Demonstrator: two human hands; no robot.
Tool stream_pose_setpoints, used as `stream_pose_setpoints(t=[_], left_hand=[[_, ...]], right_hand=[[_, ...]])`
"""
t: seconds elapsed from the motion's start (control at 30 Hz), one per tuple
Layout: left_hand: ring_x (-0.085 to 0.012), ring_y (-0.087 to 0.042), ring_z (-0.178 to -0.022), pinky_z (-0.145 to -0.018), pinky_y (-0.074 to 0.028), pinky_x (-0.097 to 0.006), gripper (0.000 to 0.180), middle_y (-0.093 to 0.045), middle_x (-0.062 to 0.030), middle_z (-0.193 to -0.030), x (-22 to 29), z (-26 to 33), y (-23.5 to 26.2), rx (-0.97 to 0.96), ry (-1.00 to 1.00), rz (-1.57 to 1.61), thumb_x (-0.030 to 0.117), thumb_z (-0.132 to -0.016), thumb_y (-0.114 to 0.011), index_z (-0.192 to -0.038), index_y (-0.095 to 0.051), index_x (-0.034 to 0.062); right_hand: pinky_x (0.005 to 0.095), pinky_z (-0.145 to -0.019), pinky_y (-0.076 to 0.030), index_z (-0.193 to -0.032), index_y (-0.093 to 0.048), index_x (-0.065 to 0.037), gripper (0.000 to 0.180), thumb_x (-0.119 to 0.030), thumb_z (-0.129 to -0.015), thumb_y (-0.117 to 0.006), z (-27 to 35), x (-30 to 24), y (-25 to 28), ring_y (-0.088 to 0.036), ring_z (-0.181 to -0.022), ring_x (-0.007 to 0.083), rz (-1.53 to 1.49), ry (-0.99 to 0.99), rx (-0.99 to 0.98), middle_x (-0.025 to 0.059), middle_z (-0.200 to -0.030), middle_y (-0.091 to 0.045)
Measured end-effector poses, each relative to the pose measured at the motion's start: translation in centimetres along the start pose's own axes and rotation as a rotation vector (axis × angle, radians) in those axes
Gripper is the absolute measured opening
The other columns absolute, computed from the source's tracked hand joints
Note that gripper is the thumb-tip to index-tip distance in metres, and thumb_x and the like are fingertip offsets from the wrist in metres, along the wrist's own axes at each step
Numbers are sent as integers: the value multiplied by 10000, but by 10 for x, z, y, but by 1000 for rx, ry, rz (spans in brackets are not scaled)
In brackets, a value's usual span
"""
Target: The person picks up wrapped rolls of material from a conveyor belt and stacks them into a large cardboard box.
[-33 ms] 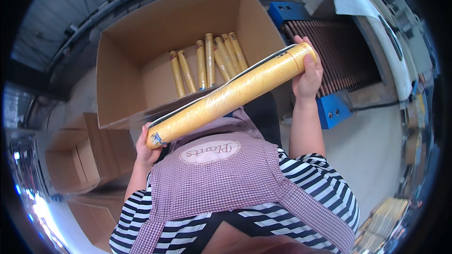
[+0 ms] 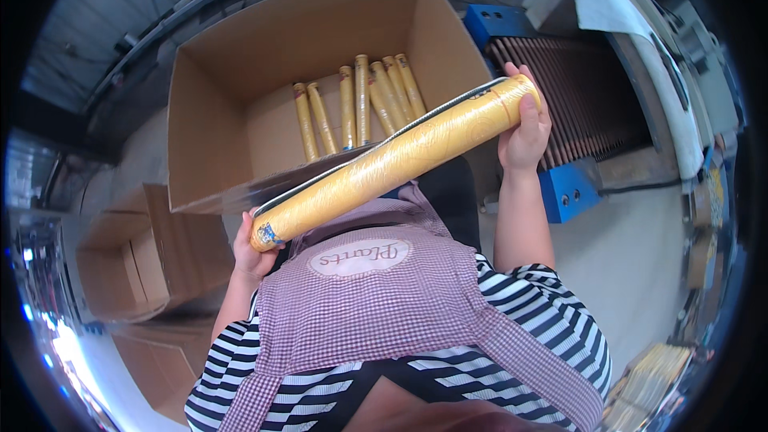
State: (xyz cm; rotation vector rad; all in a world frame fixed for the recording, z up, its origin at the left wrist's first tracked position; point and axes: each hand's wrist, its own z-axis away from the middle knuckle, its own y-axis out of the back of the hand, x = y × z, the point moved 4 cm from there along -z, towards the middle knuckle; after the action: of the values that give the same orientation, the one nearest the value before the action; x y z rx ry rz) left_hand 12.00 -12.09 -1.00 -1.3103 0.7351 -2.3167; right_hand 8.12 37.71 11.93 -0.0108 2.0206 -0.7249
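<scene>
A long yellow tube (image 2: pixel 392 164), wrapped in shiny clear film, is held slantwise in front of my apron, its right end higher in the picture. My left hand (image 2: pixel 251 254) grips the lower end, beside a small blue patch. Around the upper end, my right hand (image 2: pixel 524 130) is closed, thumb on the near side. A dark strap with a pale edge (image 2: pixel 320 176) runs along the tube's far side. Behind it, several similar yellow tubes (image 2: pixel 362 100) stand leaning inside a large open cardboard box (image 2: pixel 204 140). The held tube hides part of the box's near edge.
Right of the box is a machine part with brown parallel rods (image 2: pixel 560 100) between blue end blocks (image 2: pixel 570 192). Another open carton (image 2: pixel 196 244) sits at the left, with more cardboard (image 2: pixel 156 364) below it. Yellowish stacked material (image 2: pixel 652 376) lies at the lower right.
The view has shifted slightly, so the box and machine sit a little differently in the picture. Both hands keep the same hold on the tube.
</scene>
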Motion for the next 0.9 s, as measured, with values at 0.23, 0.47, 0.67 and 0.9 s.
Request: stream_pose_setpoints(t=[0.23,0.47,0.67,0.9], left_hand=[[-218,-671,-980,-705,-531,-301,733,-696,-95,-1146,1,9,-26,138,-79,121,699,-972,-403,-1285,-587,62],[-240,-643,-1092,-905,-558,-368,598,-581,-134,-1283,-12,-77,-129,-143,32,-88,510,-1031,-485,-1400,-430,42],[-285,-643,-1076,-915,-533,-395,640,-595,-163,-1295,19,-139,-133,-325,-346,-1261,369,-914,-717,-1400,-489,20],[-318,-634,-1080,-943,-514,-424,428,-683,-119,-1127,13,-157,-73,-442,-108,-1900,259,-833,-704,-1240,-675,128]], right_hand=[[431,-1004,-521,-1383,-432,-18,463,-300,-1040,-561,-53,41,-59,-619,-1164,280,-141,46,-10,185,-1274,-609],[425,-900,-552,-1408,-314,-25,716,-79,-852,-763,5,210,-142,-617,-1066,297,10,-540,62,187,-1227,-554],[511,-762,-600,-1178,-536,44,383,-134,-897,-726,-51,302,-60,-682,-863,330,4,-1293,76,173,-982,-652],[495,-812,-600,-1382,-438,-4,612,-128,-873,-753,-91,392,54,-681,-970,366,753,-1209,-241,210,-1145,-642]])
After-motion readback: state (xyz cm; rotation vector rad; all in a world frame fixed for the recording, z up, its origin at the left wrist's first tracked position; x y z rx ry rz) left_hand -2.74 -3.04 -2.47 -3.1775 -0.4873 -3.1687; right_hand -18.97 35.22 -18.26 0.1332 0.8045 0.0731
